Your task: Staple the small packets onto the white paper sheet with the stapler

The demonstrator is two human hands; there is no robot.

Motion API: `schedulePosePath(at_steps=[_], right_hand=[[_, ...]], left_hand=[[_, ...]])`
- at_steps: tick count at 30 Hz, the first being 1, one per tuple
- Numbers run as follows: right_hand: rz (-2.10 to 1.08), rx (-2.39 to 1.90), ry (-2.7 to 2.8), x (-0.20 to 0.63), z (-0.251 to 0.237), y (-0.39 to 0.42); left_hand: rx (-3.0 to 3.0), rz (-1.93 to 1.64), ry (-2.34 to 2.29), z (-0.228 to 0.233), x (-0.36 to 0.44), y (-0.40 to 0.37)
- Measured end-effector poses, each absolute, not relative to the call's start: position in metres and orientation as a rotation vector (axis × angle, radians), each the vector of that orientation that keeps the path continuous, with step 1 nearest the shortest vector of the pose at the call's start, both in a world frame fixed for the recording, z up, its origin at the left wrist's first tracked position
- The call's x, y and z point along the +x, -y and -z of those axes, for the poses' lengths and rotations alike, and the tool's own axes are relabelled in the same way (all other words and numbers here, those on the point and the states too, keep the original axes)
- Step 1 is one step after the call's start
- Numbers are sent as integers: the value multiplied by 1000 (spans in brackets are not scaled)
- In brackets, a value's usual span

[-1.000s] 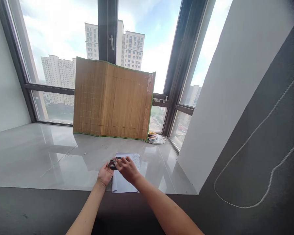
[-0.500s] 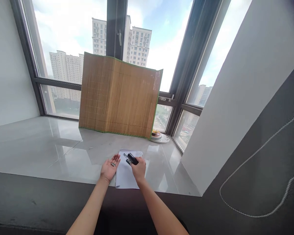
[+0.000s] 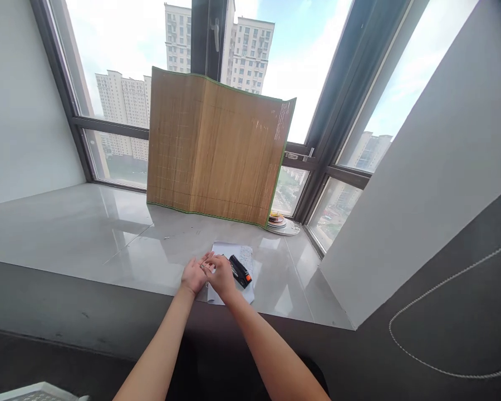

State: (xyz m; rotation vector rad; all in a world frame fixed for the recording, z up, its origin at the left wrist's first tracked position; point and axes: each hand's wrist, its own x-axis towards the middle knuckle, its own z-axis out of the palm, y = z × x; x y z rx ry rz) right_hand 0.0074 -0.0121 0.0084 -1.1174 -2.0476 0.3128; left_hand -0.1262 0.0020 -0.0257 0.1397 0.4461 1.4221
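Observation:
My left hand (image 3: 193, 275) is palm up over the left edge of the paper, with its fingers slightly curled. A small metallic strip of staples (image 3: 202, 266) rests in it, mostly covered by fingers. My right hand (image 3: 222, 277) reaches over the left palm, thumb and fingertips pinched at the strip. Just right of the right hand, a black stapler (image 3: 241, 272) with an orange end lies on the paper. The white paper sheets (image 3: 221, 248) lie near the front edge of the sill; some writing shows at their upper right.
The glossy tiled window sill (image 3: 121, 245) drops off at its front edge. A folded bamboo mat (image 3: 237, 156) leans against the window. Stacked plates (image 3: 290, 228) stand by its right end. A beaded cord (image 3: 394, 334) hangs at right. A white slatted object (image 3: 42, 392) is at lower left.
My right hand has let go of the stapler, which now lies on the paper, and has moved left to pinch at the staples in my left palm. The view has tilted down.

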Motion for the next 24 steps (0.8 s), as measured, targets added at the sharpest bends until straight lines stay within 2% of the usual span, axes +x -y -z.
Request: schedulePosePath(at_steps=[6, 10, 14, 16, 21, 24], right_hand=[[-616, -1311, 1979, -22, 7, 2], [-597, -1193, 1847, -12, -5, 9], [-309, -980, 1781, 48, -33, 14], [-208, -1029, 1695, 96, -38, 4], [-159, -1645, 1784, 200, -9, -54], [-198, -1787, 1824, 222, 12, -89]], left_hand=[[162, -1408, -454, 24, -128, 1], [150, -1407, -465, 26, -127, 1], [118, -1470, -560, 30, -124, 0], [123, -1474, -592, 30, -123, 1], [135, -1485, -645, 26, -120, 1], [142, -1496, -679, 24, -118, 2]])
